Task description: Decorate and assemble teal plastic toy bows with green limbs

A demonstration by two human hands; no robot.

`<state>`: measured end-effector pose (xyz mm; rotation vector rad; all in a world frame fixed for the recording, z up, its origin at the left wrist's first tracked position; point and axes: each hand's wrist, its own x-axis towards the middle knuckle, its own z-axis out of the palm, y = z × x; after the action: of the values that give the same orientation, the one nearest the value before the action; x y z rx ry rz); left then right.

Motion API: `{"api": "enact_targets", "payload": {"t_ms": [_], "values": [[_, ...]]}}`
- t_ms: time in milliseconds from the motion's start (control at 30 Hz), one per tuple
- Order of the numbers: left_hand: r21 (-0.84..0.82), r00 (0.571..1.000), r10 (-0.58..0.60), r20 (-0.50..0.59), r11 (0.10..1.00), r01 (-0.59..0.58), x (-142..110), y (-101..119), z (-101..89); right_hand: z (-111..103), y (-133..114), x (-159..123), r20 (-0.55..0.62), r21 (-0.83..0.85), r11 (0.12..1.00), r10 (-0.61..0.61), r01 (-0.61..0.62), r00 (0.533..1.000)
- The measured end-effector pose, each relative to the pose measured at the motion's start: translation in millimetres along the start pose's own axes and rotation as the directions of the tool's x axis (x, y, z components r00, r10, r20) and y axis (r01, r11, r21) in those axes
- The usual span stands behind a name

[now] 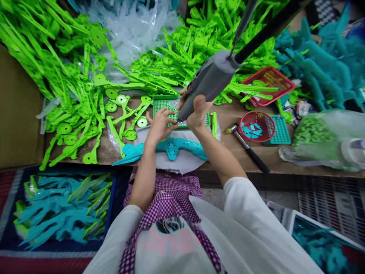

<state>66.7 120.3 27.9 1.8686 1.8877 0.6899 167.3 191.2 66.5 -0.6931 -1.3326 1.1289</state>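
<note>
My right hand is wrapped around a grey electric screwdriver, which tilts down to the left. My left hand is at the screwdriver's lower tip, thumb and forefinger drawn together there and the little finger sticking out. Anything between those fingertips is too small to make out. Beneath both hands lies a green basket with small silvery screws in it. Nearer my body, a blue winged plastic part rests on a pale cloth, partly covered by my forearms.
Bright green plastic parts are heaped across the back and left. On the right lie a hammer, a red bowl of blue pieces and a red basket. A bin of blue-green parts stands below left.
</note>
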Motion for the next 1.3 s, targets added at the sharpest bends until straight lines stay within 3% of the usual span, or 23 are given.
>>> {"api": "enact_targets", "payload": {"t_ms": [133,267,433,567,700,867,1067,1200,1300], "values": [[0.011,0.994,0.025,0.104,1.000,-0.026,-20.2,-7.9,-5.5,-14.2,-1.4,-15.6,-0.003,-0.001,1.000,0.023,-0.023,1.000],[0.078,0.975,0.078,0.210,0.992,-0.096,-62.4,-32.5,-26.1,-35.2,-11.8,-38.6,0.003,0.055,0.991,0.118,-0.118,0.993],[0.155,0.977,0.097,0.187,0.980,-0.127,-96.4,-56.9,-34.2,-50.7,-12.2,-59.2,0.038,0.020,0.988,0.155,-0.156,0.987],[0.131,0.960,0.111,0.258,0.980,-0.149,-98.6,-71.1,-22.6,-50.0,-7.0,-61.3,0.060,0.006,0.984,0.178,-0.179,0.982],[0.140,0.964,0.108,0.245,0.979,-0.145,-96.1,-79.2,-16.5,-48.8,-0.5,-64.4,0.090,0.002,0.985,0.171,-0.172,0.981],[0.133,0.966,0.097,0.239,0.982,-0.132,-95.8,-77.7,-16.7,-50.7,9.6,-68.8,0.140,0.006,0.986,0.165,-0.167,0.976],[0.148,0.974,0.054,0.221,0.985,-0.088,-97.1,-72.8,-18.1,-51.8,14.3,-70.0,0.114,0.043,0.982,0.179,-0.185,0.977],[0.126,0.975,0.028,0.219,0.990,-0.056,-97.0,-69.7,-20.0,-52.8,9.3,-68.7,0.168,0.012,0.979,0.199,-0.204,0.965],[0.114,0.976,0.021,0.219,0.992,-0.048,-97.8,-68.3,-21.2,-46.3,-2.4,-51.8,0.160,0.042,0.973,0.217,-0.226,0.963]]}}
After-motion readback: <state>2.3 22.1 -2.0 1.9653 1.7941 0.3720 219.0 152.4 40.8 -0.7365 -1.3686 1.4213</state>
